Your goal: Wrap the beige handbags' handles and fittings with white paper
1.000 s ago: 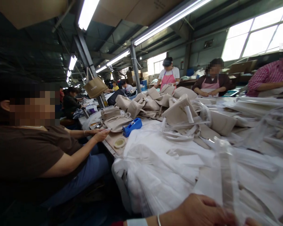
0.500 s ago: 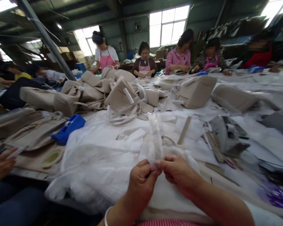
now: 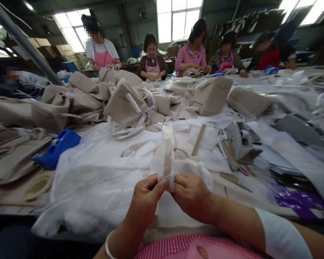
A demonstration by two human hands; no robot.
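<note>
A beige strap (image 3: 167,160), covered in thin translucent white wrapping, stands up from between my hands and leans away from me. My left hand (image 3: 145,201) pinches its lower end, thumb on top. From the other side, my right hand (image 3: 193,196) grips the edge of the wrapping with curled fingers. Underneath both hands lies a white soft sheet (image 3: 175,216) over beige material. More crumpled white wrapping (image 3: 91,194) spreads to the left of my hands. My fingers hide the strap's lowest part.
Beige bags (image 3: 126,99) are heaped across the table's middle. At left are a blue tape dispenser (image 3: 61,147) and a tape roll (image 3: 37,187). A grey tape dispenser (image 3: 241,142), beige strips (image 3: 198,140) and a purple-printed bag (image 3: 297,205) lie right. Several people work opposite.
The view has shifted right and tilted down a little. My right hand's fingers have curled closer in against the wrapping, and the beige strap shows more plainly through it.
</note>
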